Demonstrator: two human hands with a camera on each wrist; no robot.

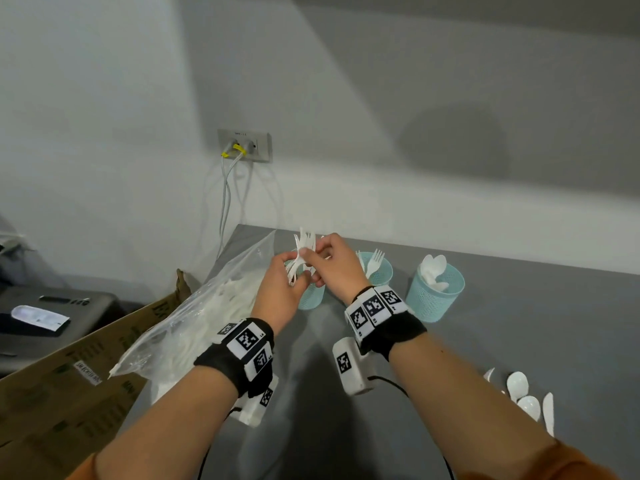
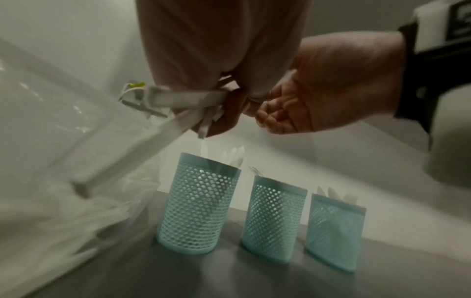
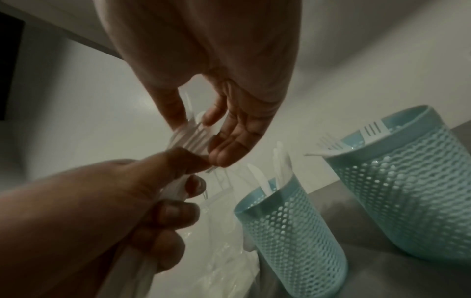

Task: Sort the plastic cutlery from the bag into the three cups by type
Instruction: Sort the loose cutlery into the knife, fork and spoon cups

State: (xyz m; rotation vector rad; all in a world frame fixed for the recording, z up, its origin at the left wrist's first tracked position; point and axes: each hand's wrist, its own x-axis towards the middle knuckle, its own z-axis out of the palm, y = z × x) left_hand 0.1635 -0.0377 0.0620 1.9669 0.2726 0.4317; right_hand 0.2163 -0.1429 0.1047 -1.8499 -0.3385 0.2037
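My left hand (image 1: pixel 292 275) grips a bundle of white plastic cutlery (image 1: pixel 302 256) above the table, tines up. My right hand (image 1: pixel 313 259) meets it from the right, and its thumb and fingers pinch a fork (image 3: pixel 188 137) at the top of the bundle. Three teal perforated cups stand in a row behind the hands. The knife cup (image 3: pixel 288 221) is partly hidden behind them in the head view. The fork cup (image 1: pixel 381 273) is in the middle and the spoon cup (image 1: pixel 434 294) is on the right. The clear bag (image 1: pixel 194 317) of cutlery lies to the left.
Loose white spoons (image 1: pixel 519 386) and a knife (image 1: pixel 549 412) lie on the grey table (image 1: pixel 519 323) at front right. A cardboard box (image 1: pixel 69 375) sits off the table's left edge. A wall socket (image 1: pixel 244 145) with cables is behind.
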